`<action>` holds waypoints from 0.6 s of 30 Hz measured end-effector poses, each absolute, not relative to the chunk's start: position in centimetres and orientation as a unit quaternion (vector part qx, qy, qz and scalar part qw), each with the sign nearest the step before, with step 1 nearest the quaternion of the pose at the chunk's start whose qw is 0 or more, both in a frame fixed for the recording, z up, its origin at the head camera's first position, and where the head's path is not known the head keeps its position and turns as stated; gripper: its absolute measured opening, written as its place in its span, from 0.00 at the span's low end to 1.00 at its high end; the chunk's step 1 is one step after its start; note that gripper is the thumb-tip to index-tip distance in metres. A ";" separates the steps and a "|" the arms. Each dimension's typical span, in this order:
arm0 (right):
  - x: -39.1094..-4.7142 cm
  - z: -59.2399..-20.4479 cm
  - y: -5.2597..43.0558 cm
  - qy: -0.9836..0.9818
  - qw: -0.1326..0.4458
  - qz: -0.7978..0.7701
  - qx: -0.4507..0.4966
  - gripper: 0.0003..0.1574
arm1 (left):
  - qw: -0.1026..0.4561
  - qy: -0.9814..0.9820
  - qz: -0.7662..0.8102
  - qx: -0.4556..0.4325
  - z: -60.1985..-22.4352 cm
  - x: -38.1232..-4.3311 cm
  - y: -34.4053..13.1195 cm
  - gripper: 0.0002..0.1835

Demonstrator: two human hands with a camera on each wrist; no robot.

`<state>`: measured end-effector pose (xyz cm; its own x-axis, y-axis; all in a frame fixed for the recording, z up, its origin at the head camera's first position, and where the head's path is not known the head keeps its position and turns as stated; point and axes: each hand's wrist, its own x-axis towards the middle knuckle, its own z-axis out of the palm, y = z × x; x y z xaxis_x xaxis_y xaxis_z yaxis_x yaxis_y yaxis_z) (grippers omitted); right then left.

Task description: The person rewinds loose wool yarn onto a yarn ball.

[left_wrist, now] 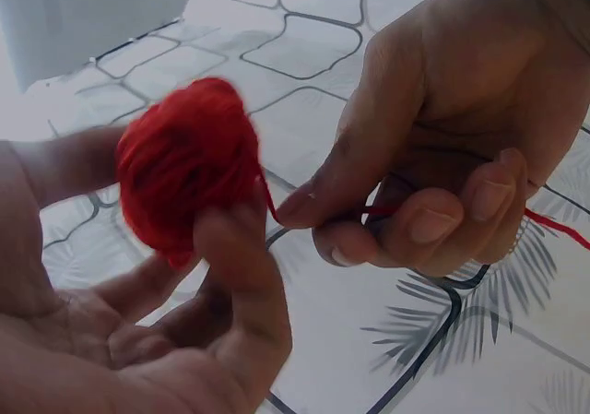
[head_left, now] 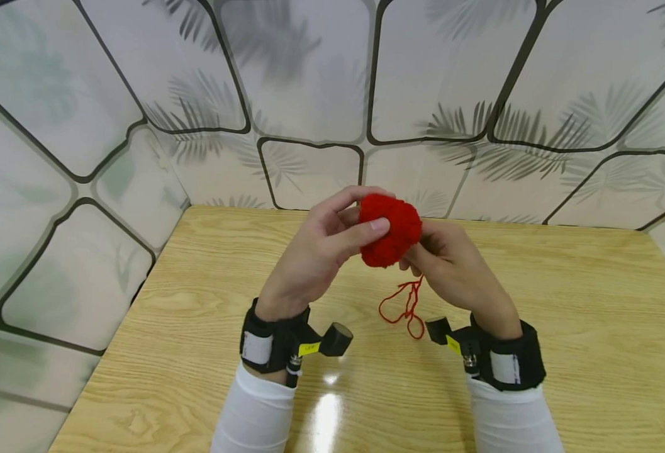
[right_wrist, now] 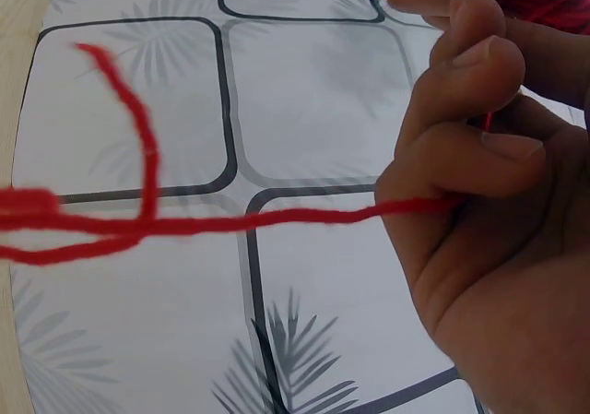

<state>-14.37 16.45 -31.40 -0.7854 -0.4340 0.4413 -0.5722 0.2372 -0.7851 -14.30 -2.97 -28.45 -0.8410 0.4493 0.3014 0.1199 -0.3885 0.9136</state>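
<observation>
A fuzzy ball of red yarn (head_left: 397,229) is held up above the table by my left hand (head_left: 329,248), its thumb on the near side and its fingers curled round the ball. In the left wrist view the wound strands of the yarn ball (left_wrist: 189,160) show, and one strand runs from it to my right hand (left_wrist: 442,147). That hand (head_left: 457,264) pinches the strand between thumb and forefinger close beside the ball. From its curled fingers the loose yarn tail (head_left: 410,308) hangs in loops; the right wrist view shows the tail (right_wrist: 313,218) leaving the palm.
Below the hands lies a light wooden table (head_left: 185,352). A pale wall (head_left: 309,75) with dark line patterns and leaf prints stands along its far and left sides. Each wrist wears a black strap (head_left: 275,343) with a small camera.
</observation>
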 end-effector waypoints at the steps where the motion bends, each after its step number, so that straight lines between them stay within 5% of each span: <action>1: -14.4 -31.4 16.5 -0.781 0.071 0.533 0.318 0.07 | 0.105 0.547 0.788 0.264 -28.5 -14.2 -2.9 0.19; 6: -14.3 -31.4 16.3 -0.775 0.072 0.538 0.323 0.06 | 0.076 0.535 0.803 0.252 -28.5 -14.1 -2.8 0.16; 18: -13.4 -30.8 15.4 -0.804 0.049 0.501 0.317 0.07 | -0.107 0.561 0.778 0.259 -28.8 -14.3 -1.8 0.24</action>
<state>-13.43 15.38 -30.85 -0.7942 -0.4602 0.3967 -0.5588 0.2969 -0.7744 -14.33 -1.78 -28.78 -0.8425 0.1244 0.5242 0.4582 -0.3465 0.8185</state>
